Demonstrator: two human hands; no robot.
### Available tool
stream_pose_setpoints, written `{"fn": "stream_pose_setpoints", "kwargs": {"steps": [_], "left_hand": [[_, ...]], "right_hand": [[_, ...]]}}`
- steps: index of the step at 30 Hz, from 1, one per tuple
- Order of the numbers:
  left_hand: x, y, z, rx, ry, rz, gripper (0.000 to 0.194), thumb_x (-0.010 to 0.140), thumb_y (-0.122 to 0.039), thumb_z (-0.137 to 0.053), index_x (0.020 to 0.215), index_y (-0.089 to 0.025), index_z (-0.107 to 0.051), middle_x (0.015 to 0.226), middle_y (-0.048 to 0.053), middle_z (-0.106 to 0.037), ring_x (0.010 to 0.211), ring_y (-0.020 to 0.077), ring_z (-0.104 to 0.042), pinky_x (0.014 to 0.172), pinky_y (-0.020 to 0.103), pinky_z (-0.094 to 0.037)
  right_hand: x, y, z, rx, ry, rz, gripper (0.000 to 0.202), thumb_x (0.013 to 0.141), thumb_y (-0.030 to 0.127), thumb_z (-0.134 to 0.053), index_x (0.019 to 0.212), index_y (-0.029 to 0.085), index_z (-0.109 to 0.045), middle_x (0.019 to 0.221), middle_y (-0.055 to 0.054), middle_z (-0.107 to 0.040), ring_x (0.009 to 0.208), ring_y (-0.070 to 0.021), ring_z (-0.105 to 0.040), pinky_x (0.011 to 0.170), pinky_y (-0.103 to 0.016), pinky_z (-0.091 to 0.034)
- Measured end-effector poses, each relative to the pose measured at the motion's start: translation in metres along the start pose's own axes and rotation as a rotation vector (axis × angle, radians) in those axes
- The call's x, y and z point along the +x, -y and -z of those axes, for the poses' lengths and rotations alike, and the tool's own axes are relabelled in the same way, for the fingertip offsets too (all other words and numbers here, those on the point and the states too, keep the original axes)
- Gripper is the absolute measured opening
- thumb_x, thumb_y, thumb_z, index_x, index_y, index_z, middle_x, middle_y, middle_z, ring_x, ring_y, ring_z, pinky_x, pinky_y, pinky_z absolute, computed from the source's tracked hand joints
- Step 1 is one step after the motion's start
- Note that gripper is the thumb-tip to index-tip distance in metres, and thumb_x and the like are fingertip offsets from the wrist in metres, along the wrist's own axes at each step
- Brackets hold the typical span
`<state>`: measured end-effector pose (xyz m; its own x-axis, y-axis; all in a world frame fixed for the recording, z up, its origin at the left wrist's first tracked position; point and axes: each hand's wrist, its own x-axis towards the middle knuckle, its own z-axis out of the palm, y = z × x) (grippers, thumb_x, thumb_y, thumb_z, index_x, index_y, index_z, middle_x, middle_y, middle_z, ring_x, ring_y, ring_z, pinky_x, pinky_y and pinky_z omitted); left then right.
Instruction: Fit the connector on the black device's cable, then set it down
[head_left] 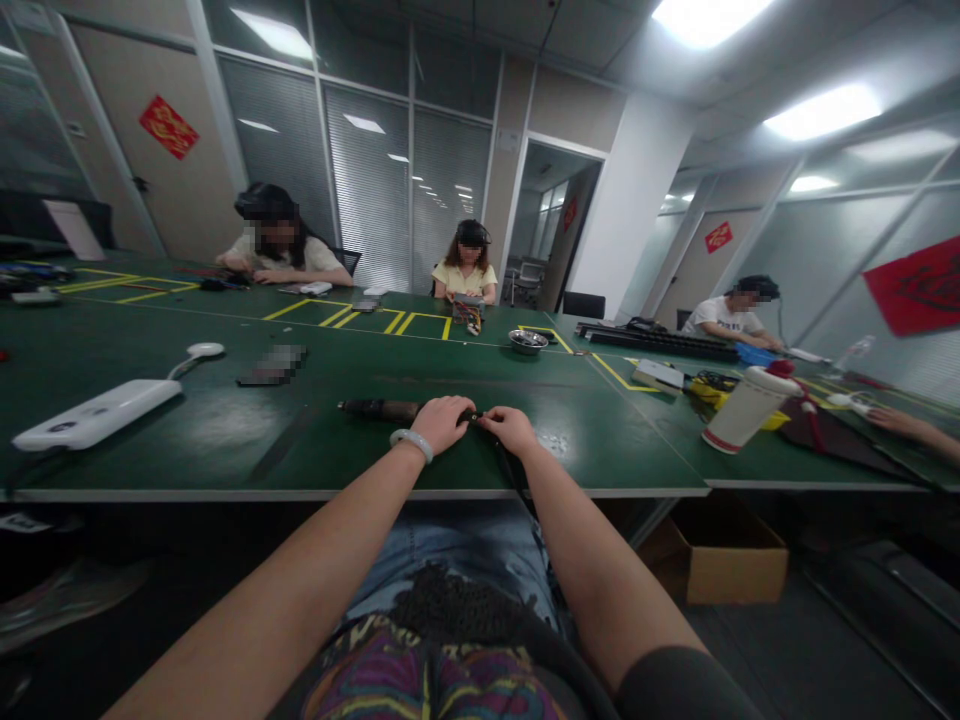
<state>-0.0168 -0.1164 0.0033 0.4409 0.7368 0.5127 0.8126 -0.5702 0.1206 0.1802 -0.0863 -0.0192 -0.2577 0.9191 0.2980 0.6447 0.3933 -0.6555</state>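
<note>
A dark electric screwdriver (384, 410) lies along the green table, its tip towards the left. My left hand (445, 422), with a pale bangle at the wrist, is closed around the rear part of it. Just right of that, my right hand (511, 430) pinches the end of a black cable (508, 466) against the tool's tail end. The cable drops towards the table's front edge. Whether the plug sits inside the socket I cannot tell, as the fingers cover most of it.
On the green table (600, 450) stand a steel bowl (528, 342), a tilted white cup (750, 408), a white power strip (97, 414) and a blurred flat object (273, 365). Several people work around the table; one person's hand (900, 424) shows at right. Below is a cardboard box (738, 574).
</note>
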Motion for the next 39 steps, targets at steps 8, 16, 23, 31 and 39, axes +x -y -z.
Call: {"fn": "stream_pose_setpoints", "kwargs": {"steps": [8, 16, 23, 31, 39], "left_hand": [[-0.0002, 0.0000, -0.0003, -0.001, 0.009, 0.005, 0.019, 0.083, -0.024, -0.055, 0.102, -0.024, -0.060, 0.104, 0.003, -0.064, 0.097, 0.0216, -0.058, 0.088, 0.035, -0.043], [-0.0001, -0.0023, 0.0022, 0.001, 0.032, 0.001, 0.017, 0.084, -0.024, -0.055, 0.099, -0.024, -0.061, 0.104, 0.003, -0.064, 0.098, 0.0205, -0.058, 0.090, 0.034, -0.042], [-0.0001, -0.0040, 0.0028, 0.015, 0.020, 0.014, 0.024, 0.082, -0.023, -0.057, 0.106, -0.022, -0.059, 0.103, 0.006, -0.064, 0.097, 0.0214, -0.058, 0.088, 0.034, -0.043], [0.0003, -0.0027, 0.0011, 0.017, 0.018, 0.028, 0.029, 0.082, -0.023, -0.057, 0.111, -0.022, -0.056, 0.106, 0.006, -0.064, 0.098, 0.0219, -0.058, 0.089, 0.035, -0.043], [0.0001, -0.0029, 0.0020, 0.009, 0.032, 0.014, 0.020, 0.083, -0.025, -0.055, 0.102, -0.024, -0.061, 0.106, 0.004, -0.064, 0.099, 0.0208, -0.058, 0.090, 0.034, -0.042]], "right_hand": [[-0.0006, 0.0006, 0.0006, 0.004, 0.007, -0.008, 0.024, 0.079, 0.044, -0.063, 0.081, 0.021, -0.071, 0.073, 0.001, -0.067, 0.067, -0.0130, -0.058, 0.059, -0.021, -0.038], [-0.0011, 0.0024, 0.0016, 0.002, 0.010, -0.005, 0.024, 0.078, 0.043, -0.063, 0.079, 0.021, -0.071, 0.075, 0.000, -0.068, 0.068, -0.0135, -0.059, 0.059, -0.022, -0.039], [-0.0004, -0.0001, -0.0007, 0.001, -0.013, 0.005, 0.023, 0.078, 0.043, -0.064, 0.078, 0.022, -0.072, 0.073, 0.001, -0.066, 0.066, -0.0126, -0.057, 0.059, -0.021, -0.039], [-0.0009, 0.0004, 0.0003, 0.005, -0.013, -0.001, 0.023, 0.078, 0.043, -0.065, 0.078, 0.022, -0.072, 0.072, 0.001, -0.067, 0.066, -0.0131, -0.058, 0.059, -0.021, -0.039], [-0.0007, 0.0016, 0.0006, 0.006, -0.002, -0.007, 0.023, 0.078, 0.043, -0.064, 0.077, 0.021, -0.072, 0.072, 0.001, -0.067, 0.065, -0.0129, -0.059, 0.059, -0.021, -0.040]]}}
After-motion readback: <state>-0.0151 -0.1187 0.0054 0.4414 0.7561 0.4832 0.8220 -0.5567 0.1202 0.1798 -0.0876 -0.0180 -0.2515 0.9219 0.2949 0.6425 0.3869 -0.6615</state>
